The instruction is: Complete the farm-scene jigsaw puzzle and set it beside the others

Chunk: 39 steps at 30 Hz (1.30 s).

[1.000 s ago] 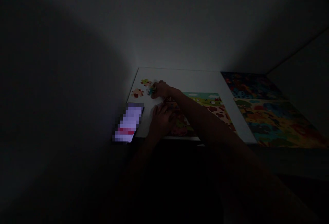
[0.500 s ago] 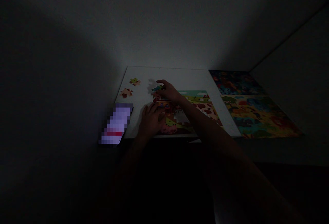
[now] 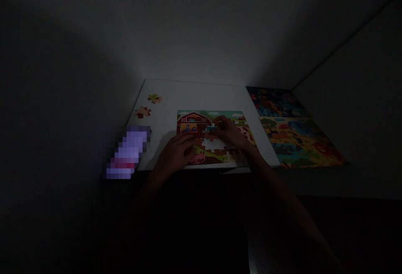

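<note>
Readable text: none | lit screen [image 3: 128,151]: pixelated, illegible | brands, numbers: none readable

The only view is taken by one camera worn on the head of the person. It faces forward and down, from above the near side of the desk [image 3: 194,94], so the forearms [image 3: 278,188] enter from the lower part. The view is wide and not close: the left hand [image 3: 176,153] and the right hand [image 3: 231,133] look small, near the middle. The wall [image 3: 194,31] behind the desk fills the upper part.
</note>
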Tool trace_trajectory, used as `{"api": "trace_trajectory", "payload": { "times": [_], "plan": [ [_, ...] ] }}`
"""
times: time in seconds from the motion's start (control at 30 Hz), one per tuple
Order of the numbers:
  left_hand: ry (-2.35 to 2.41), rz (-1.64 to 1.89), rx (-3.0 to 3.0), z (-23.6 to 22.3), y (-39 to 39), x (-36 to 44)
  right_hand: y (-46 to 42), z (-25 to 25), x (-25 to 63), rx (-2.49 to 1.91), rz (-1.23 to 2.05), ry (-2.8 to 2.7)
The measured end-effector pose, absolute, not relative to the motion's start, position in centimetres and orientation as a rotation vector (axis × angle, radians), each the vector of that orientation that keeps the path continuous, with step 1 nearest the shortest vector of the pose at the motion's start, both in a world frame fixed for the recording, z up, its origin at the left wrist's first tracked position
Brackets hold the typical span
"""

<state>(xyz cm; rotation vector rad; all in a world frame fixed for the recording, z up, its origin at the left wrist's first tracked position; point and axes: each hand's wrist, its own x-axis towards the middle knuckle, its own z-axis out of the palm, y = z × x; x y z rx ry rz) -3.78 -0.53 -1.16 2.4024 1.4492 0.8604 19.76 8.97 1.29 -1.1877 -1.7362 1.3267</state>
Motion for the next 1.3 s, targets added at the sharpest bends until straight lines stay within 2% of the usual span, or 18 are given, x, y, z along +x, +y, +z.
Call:
{"api": "trace_trajectory", "payload": {
  "times": [0.2,0.43,0.83,1.3],
  "plan": [
    [1.379,0.819,2.459,-0.9,-0.6,-3.9,7.6,1.7,20.4,-0.994,1.402,-1.845],
    [1.408,0.779,2.473,-1.0,-0.7,-3.8,6.3,1.1,20.5,-1.061,1.424,-1.672],
    [1.341,0.896,2.552,-0.2,-3.1,-0.8,6.3,0.3,20.5,-0.974,1.426,-1.734],
    [1.666,0.852,2.604,-1.4,-4.2,1.1,6.2,0.1,20.4,-1.002,1.250,-1.951]
  ]
}}
